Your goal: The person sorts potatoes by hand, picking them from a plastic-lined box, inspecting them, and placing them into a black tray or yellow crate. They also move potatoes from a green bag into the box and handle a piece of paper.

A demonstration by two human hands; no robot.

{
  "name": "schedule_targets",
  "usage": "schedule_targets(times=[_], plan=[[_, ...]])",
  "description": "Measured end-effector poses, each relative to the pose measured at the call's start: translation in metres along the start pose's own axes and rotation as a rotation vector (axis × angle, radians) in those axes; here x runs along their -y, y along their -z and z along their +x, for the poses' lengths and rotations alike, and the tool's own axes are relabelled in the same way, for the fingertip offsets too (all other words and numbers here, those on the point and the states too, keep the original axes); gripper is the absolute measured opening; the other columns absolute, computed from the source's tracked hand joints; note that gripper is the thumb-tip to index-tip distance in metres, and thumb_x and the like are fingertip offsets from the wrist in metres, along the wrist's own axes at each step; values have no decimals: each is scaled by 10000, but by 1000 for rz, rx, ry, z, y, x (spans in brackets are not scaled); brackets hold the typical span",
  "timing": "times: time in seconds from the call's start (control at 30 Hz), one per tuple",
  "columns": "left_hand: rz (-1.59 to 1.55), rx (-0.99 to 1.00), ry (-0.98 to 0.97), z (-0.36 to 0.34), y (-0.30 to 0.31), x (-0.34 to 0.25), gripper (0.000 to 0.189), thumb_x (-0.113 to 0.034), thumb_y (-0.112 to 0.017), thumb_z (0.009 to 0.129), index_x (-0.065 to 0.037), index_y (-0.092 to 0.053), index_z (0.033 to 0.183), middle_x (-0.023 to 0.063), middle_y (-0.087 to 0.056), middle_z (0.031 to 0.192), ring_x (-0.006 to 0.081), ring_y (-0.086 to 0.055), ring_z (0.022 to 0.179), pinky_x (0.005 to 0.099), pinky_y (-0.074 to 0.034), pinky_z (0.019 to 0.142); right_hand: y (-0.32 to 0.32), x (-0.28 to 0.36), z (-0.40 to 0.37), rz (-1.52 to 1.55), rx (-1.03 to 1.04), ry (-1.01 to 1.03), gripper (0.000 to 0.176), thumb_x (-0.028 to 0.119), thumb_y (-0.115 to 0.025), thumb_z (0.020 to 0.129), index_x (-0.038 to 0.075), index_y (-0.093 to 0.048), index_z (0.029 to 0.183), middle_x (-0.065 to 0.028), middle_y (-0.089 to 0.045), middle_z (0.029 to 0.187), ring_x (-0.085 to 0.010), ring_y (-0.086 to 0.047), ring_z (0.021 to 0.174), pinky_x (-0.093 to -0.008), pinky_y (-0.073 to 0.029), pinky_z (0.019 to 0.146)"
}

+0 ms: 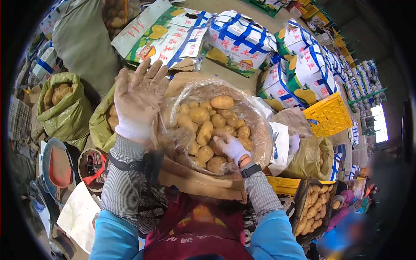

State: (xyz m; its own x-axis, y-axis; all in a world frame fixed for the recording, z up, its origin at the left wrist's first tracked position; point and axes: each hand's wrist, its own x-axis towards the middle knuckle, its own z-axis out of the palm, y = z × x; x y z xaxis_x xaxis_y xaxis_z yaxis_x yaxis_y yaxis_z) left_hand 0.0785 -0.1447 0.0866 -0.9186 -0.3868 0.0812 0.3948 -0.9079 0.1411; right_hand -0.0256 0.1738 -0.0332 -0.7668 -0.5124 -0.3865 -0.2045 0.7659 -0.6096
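A clear plastic bag (pixel 173 145) lines an open cardboard box (pixel 203 184) in front of me, with many potatoes (pixel 205 132) inside. My left hand (pixel 142 97), in a dirty white glove, is raised palm up over the box's left edge, fingers spread, holding nothing. My right hand (pixel 230 146), also gloved, reaches into the bag at its right side, its fingers curled down against the potatoes. Whether a potato is between those fingers is hidden.
Green sacks (pixel 65 113) of potatoes stand left, near a blue basin (pixel 57 167). Taped potato boxes (pixel 238 43) lie ahead. A yellow crate (pixel 330 116) and a black crate (pixel 299 208) of potatoes are right. A blurred co-worker (pixel 346 234) is at lower right.
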Motion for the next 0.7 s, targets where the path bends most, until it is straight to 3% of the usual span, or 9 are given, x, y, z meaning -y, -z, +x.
schedule_targets(times=[0.07,0.3,0.5,0.63,0.67,0.7], plan=[[13,-67,-43,-2,-3,-5,654,-455,-472,992,33,-395,1421,241,-475,1398,376,-471,1309,473,-444,1048,-24,-12,34,89,0,29,534,452,-614,906,57,-590,1265,-186,-670,1138,-356,-628,1074,-412,-482,945],[62,-139,-64,-1,-3,-6,691,-514,-417,992,29,-405,1418,226,-491,1391,362,-507,1274,423,-461,1026,-62,42,113,-381,-188,250,441,417,-612,881,107,-619,1196,-163,-663,1138,-353,-618,1068,-431,-480,922],[84,-260,12,-4,-12,0,703,-562,-374,995,-4,-418,1420,188,-528,1351,328,-538,1239,402,-482,984,-98,63,210,-775,-56,118,390,397,-609,879,153,-623,1182,-173,-652,1182,-341,-611,1117,-445,-487,919],[59,-272,37,1,-10,4,720,-579,-366,992,-6,-413,1426,192,-526,1351,344,-541,1230,419,-494,986,-139,36,277,-1224,57,-33,418,279,-578,929,241,-569,1345,-56,-653,1268,-261,-607,1180,-427,-494,886],[44,-272,42,3,-9,6,720,-577,-366,993,-4,-410,1427,197,-522,1356,350,-542,1229,425,-498,984,-124,63,260,-1246,57,-35,397,210,-536,961,247,-584,1353,-14,-645,1298,-231,-609,1178,-406,-486,886],[29,-273,48,5,-7,8,721,-576,-365,993,-2,-408,1428,202,-518,1361,356,-542,1228,431,-502,981,-124,61,266,-1221,100,-67,366,239,-492,983,228,-600,1333,-21,-641,1299,-227,-608,1176,-403,-474,896]])
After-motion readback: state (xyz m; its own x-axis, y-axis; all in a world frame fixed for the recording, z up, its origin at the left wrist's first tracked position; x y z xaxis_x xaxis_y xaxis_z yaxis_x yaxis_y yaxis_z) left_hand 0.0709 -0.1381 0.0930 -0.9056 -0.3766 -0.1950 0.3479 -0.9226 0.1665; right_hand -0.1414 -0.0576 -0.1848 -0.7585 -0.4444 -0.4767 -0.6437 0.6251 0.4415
